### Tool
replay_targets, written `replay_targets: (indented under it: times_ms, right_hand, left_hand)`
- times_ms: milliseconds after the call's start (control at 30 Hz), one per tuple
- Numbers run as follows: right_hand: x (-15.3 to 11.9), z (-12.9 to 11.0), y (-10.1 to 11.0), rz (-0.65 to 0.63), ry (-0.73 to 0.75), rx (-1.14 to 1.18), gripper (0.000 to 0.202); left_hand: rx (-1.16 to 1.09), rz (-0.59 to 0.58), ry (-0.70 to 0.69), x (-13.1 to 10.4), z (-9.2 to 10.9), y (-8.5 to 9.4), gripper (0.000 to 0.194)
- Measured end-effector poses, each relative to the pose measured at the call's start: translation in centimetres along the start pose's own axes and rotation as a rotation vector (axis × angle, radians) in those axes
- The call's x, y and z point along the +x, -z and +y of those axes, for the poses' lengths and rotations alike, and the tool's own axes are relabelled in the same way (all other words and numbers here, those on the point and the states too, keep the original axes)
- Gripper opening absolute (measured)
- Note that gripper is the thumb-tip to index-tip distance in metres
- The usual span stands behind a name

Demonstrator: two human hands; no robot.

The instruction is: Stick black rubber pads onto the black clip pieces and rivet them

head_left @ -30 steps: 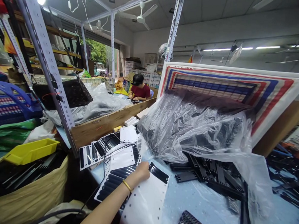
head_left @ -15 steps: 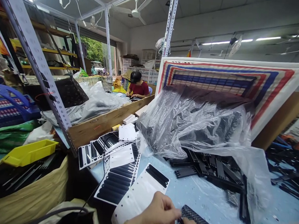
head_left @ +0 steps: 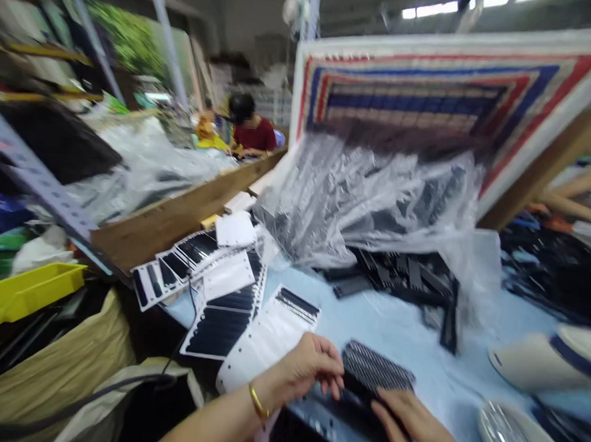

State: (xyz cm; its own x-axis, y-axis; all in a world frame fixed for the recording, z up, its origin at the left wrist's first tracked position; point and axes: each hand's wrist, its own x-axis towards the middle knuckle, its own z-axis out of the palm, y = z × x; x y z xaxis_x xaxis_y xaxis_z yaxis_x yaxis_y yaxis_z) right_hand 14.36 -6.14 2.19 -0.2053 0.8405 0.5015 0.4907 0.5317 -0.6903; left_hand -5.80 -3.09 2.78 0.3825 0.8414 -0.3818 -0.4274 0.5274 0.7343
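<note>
A black piece with a mesh-like textured face (head_left: 379,366) lies at the front of the blue table, with a plain dark edge toward me. My right hand (head_left: 420,429) grips this piece along its near edge. At its left end, my left hand (head_left: 311,363) has its fingers pinched together; what is between them is too blurred to make out. Just left of that hand lies a white backing sheet (head_left: 263,332) with a few black strips at its top. Further left are more sheets of black adhesive strips (head_left: 219,330).
Black plastic parts (head_left: 407,274) spill from a clear plastic bag (head_left: 357,198) ahead. At the right are a white dish (head_left: 513,434) and a pale cylindrical object (head_left: 542,363). A yellow tray (head_left: 25,291) sits at left, and another person (head_left: 255,130) works beyond the wooden board (head_left: 175,220).
The view has tilted down and shifted right, bringing the dish into sight. My right hand now shows more fully along the textured piece; my left hand stays at its left end.
</note>
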Motion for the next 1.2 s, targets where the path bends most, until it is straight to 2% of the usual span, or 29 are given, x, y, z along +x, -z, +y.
replay_targets:
  times_ms: [100,300,400,500,600,700,800,1000,1200]
  right_hand:
    - [-0.2,-0.7,1.1,-0.07,-0.017,-0.042,0.015]
    - [-0.2,-0.4,0.5,-0.073,0.05,-0.112,0.018]
    - [0.0,0.0,0.8,-0.069,0.045,-0.145,0.018]
    - [0.3,0.9,2.5,-0.025,-0.02,-0.154,0.015]
    - [0.1,2.0,4.9,0.012,-0.132,-0.139,0.011]
    - [-0.6,2.8,6.2,-0.035,-0.181,-0.119,0.009]
    - [-1.2,3.3,5.8,-0.088,-0.144,-0.16,0.01]
    - [-1.7,4.1,4.4,-0.136,-0.059,-0.221,0.012]
    - [-1.5,3.9,4.2,-0.173,-0.023,-0.243,0.01]
  left_hand:
    - [0.073,-0.01,0.031,0.7,-0.3,0.5,0.026]
    - [0.113,-0.018,0.078,1.5,-0.6,1.1,0.03]
    - [0.172,-0.026,0.051,1.4,-0.7,1.1,0.031]
    - [0.359,0.058,-0.11,1.8,-0.5,1.4,0.03]
    - [0.701,0.145,-0.332,2.3,-0.4,2.1,0.016]
    - [1.031,0.098,-0.452,2.7,-0.7,2.5,0.009]
    - [1.16,0.04,-0.503,2.8,-1.4,2.5,0.012]
    - [1.234,-0.044,-0.521,2.9,-2.3,2.4,0.013]
    - [1.247,-0.014,-0.533,2.8,-2.5,3.0,0.019]
